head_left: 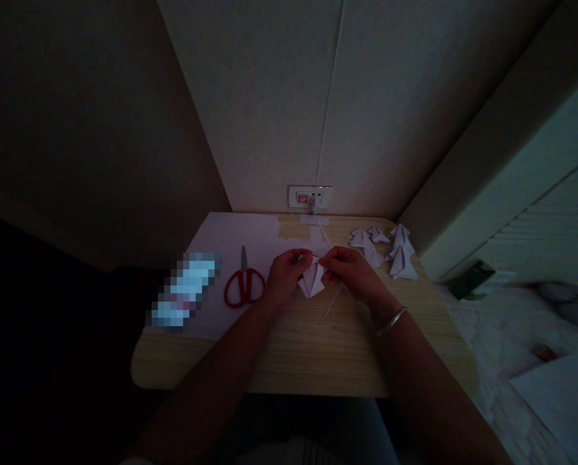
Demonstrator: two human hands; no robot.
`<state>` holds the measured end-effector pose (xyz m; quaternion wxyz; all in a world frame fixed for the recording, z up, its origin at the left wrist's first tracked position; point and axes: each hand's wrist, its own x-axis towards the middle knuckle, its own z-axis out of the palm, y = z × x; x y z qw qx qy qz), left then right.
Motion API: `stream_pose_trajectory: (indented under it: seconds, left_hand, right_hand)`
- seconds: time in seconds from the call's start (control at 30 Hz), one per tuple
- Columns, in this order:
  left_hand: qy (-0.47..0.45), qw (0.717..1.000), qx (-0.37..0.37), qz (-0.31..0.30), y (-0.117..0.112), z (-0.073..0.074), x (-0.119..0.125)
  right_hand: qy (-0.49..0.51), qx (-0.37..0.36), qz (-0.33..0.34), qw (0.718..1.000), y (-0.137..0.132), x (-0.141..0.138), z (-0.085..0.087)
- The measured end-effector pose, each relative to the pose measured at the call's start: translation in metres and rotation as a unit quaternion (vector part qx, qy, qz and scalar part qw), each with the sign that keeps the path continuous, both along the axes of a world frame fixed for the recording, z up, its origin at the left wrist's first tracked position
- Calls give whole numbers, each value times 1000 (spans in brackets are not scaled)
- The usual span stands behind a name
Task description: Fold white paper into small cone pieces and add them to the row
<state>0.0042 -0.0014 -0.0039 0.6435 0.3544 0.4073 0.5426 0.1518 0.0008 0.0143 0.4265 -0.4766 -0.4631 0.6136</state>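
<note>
My left hand (pixel 285 274) and my right hand (pixel 351 272) meet over the middle of a small wooden table (pixel 318 352). Both pinch the top of a small folded white paper piece (pixel 312 279) that hangs pointed between them. A silver bangle (pixel 391 321) circles my right wrist. Red-handled scissors (pixel 243 282) lie just left of my left hand on a white sheet (pixel 230 258).
Several folded white paper pieces (pixel 390 248) lie at the table's back right. A thin paper strip (pixel 332 301) lies under my right hand. A pixelated bluish object (pixel 185 289) sits at the left. A wall socket (pixel 310 196) is behind. A bed with papers (pixel 550 387) stands to the right.
</note>
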Motion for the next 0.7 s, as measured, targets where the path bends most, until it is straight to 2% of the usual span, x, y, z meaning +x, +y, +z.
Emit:
stream_pose_trajectory:
  seconds: [0.23, 0.43, 0.6, 0.7]
  left_hand:
    - [13, 1000, 13, -11, 0, 1, -1]
    - [-1, 1000, 16, -24, -1, 1, -1]
    - [-25, 998, 46, 25, 1, 4, -4]
    - [-24, 997, 66, 27, 1, 4, -5]
  right_hand:
    - [-10, 15, 5, 1000, 0, 0, -2]
    - [26, 45, -13, 999, 1, -2, -6]
    - [24, 10, -25, 999, 0, -1, -2]
    - [2, 5, 7, 1000, -1, -1, -1]
